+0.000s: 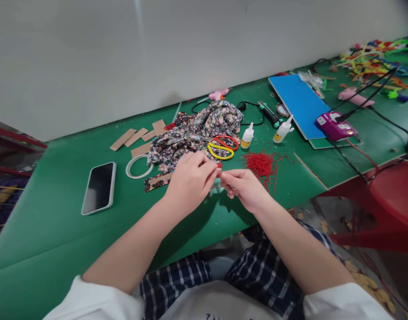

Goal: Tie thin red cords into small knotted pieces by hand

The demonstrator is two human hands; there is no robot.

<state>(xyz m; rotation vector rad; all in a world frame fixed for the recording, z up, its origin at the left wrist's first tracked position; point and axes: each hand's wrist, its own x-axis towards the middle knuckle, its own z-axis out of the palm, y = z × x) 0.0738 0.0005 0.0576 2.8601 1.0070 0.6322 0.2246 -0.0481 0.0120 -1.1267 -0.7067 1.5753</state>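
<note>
My left hand (pixel 194 177) and my right hand (pixel 241 186) meet over the near part of the table, fingers pinched together at the tips. A small bit of red shows by the left fingertips, but what the hands hold is mostly hidden. Just beyond them lie scissors (pixel 221 153) with one yellow and one red handle loop, resting on bunched floral fabric (pixel 207 122). A tangle of red cords (pixel 261 165) lies to the right of my right hand. Left of my left hand is a floral strip with a tan piece (pixel 157 181) on it.
Two white glue bottles (pixel 247 137) (pixel 283 130) stand behind the cords. A white tape roll (pixel 139 167), cardboard strips (pixel 123 139) and a phone (pixel 99 188) lie leftward. Farther right are a blue board (pixel 299 104), a purple device (pixel 336 126) with cables and a red stool (pixel 397 191).
</note>
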